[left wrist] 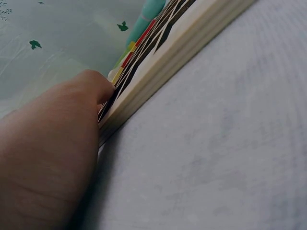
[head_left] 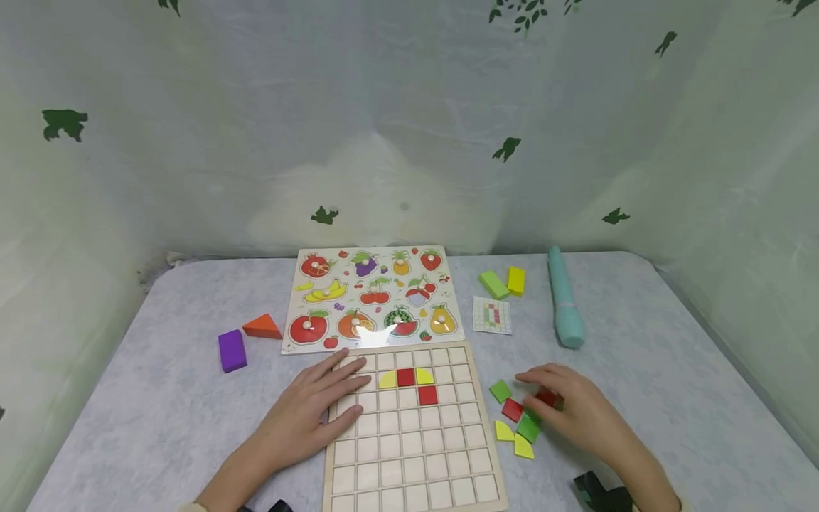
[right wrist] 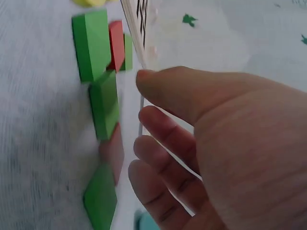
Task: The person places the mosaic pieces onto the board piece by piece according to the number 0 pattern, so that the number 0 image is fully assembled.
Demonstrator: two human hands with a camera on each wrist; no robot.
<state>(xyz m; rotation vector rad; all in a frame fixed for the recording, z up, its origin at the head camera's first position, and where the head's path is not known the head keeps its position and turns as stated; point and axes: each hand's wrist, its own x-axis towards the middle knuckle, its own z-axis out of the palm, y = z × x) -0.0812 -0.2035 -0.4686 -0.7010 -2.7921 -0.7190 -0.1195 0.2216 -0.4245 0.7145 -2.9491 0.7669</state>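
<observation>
My left hand (head_left: 312, 400) rests on the left edge of a wooden grid board (head_left: 411, 445), fingers spread over its squares. On the board sit two red square tiles (head_left: 427, 395) and two yellow quarter-round tiles (head_left: 387, 380). To the board's right, my right hand (head_left: 579, 409) hovers over loose green, red and yellow tiles (head_left: 528, 427). The right wrist view shows its thumb (right wrist: 168, 86) and fingers loosely bent and apart, with nothing between them. Green tiles (right wrist: 91, 45) and red ones lie just beyond the fingertips. In the left wrist view, the left hand (left wrist: 53, 148) touches the board's edge.
A fruit puzzle board (head_left: 377, 299) lies behind the grid. A small pattern card (head_left: 492, 315), green block (head_left: 494, 284), yellow block (head_left: 515, 281) and teal cylindrical object (head_left: 564, 299) are at back right. A purple block (head_left: 232, 350) and orange triangular block (head_left: 262, 326) lie left.
</observation>
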